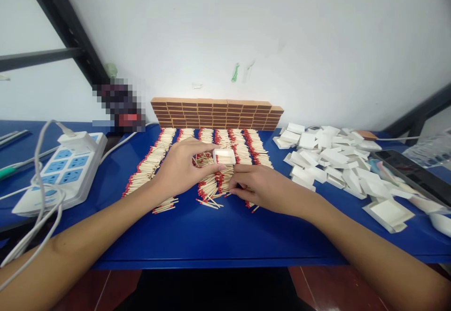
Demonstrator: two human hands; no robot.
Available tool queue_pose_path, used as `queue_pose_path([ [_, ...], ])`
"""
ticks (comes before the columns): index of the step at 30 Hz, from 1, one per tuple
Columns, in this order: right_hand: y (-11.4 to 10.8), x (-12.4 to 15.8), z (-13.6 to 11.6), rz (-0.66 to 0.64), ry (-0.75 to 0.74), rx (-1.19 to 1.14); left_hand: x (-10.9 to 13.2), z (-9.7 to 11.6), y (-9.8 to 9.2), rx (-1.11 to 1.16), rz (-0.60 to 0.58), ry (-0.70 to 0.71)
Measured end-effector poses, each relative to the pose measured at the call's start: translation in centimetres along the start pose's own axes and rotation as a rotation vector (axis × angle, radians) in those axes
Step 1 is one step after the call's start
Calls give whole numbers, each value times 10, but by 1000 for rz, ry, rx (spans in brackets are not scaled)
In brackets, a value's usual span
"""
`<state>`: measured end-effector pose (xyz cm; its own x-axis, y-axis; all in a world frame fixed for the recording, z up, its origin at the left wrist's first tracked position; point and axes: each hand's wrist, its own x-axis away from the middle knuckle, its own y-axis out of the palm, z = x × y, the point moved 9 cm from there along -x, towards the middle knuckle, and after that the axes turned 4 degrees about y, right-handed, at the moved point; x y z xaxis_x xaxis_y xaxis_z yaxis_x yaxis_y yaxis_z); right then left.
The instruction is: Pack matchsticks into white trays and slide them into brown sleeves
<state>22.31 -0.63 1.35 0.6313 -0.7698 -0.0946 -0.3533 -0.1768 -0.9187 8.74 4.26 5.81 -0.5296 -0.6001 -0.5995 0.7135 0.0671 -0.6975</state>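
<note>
My left hand (185, 165) grips a small white matchbox tray (224, 151) between thumb and fingers, above the rows of matches. A few red-tipped matches lie inside that tray. My right hand (255, 186) is just below and right of the tray, with its fingers curled together over the loose matches (207, 188). Whatever its fingertips hold, if anything, is hidden. Several rows of red-headed matches (150, 158) run toward me on the blue table (211, 236), partly covered by my hands.
Stacked brown matchboxes (214, 113) line the wall behind the matches. A pile of white matchbox trays (327, 153) lies to the right, beside a black phone (416, 174). On the left are a white power strip (63, 174) and loose white cables (38, 160).
</note>
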Motion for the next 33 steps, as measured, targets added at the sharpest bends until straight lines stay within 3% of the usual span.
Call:
queue_pose_path([
  [13, 8, 0, 2, -14, 7, 77, 1, -1, 0, -1, 3, 0],
  [33, 3, 5, 0, -84, 18, 34, 0, -3, 1, -18, 4, 4],
])
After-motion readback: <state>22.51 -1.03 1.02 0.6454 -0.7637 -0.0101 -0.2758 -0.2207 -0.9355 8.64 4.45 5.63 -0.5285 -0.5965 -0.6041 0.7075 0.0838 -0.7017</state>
